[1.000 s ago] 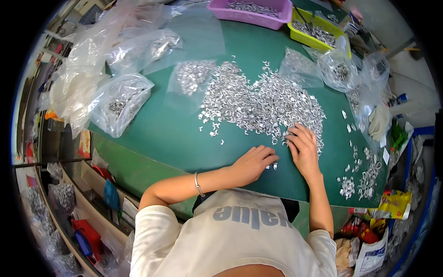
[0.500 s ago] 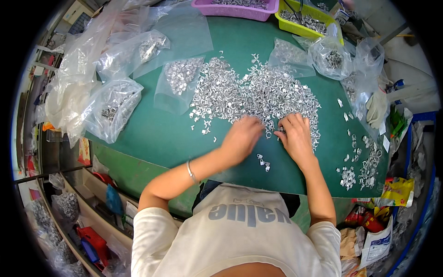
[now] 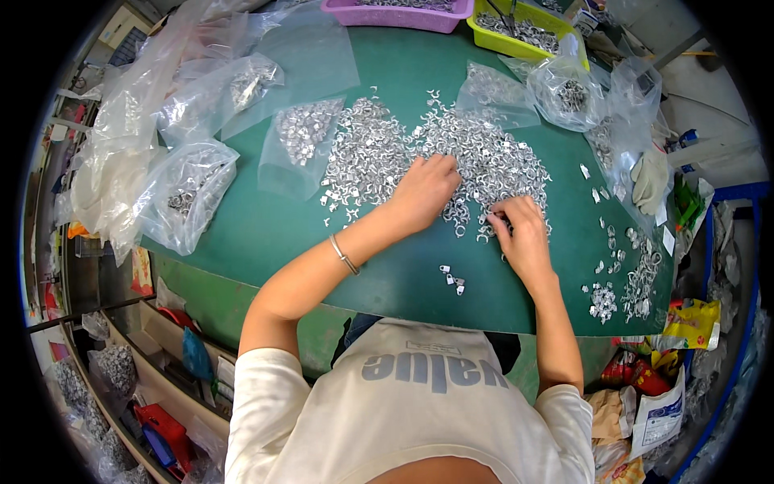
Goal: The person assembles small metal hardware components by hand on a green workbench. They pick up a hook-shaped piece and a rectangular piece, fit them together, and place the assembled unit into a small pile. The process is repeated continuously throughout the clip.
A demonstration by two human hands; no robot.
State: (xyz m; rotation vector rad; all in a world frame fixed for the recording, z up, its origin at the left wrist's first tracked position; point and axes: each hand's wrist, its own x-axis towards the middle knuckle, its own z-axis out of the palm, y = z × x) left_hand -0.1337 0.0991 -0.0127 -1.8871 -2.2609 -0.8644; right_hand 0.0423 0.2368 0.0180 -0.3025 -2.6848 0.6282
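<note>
A wide heap of small silver metal pieces (image 3: 500,161), many curved like open rings, lies across the middle of the green table (image 3: 379,278). My left hand (image 3: 427,192) rests on the near edge of this heap, its fingers curled down among the pieces; whatever they grip is hidden. To its right, my right hand (image 3: 524,234) bends thumb and fingers together at the heap's front edge, over pieces too small to tell apart. Several little lock-shaped metal pieces (image 3: 453,281) lie apart on the tabletop, nearer to me, between the two forearms.
Clear plastic bags of metal parts (image 3: 189,194) cover the left side. A flat bag (image 3: 302,137) adjoins the heap. Purple (image 3: 395,18) and yellow-green baskets (image 3: 524,48) stand at the back. Smaller piles (image 3: 641,282) and a whitish glove (image 3: 649,181) lie at right.
My left hand has moved up and slightly left, farther into the heap. The right hand stays at the front edge, its fingers shifted slightly. The whole view has shifted a little.
</note>
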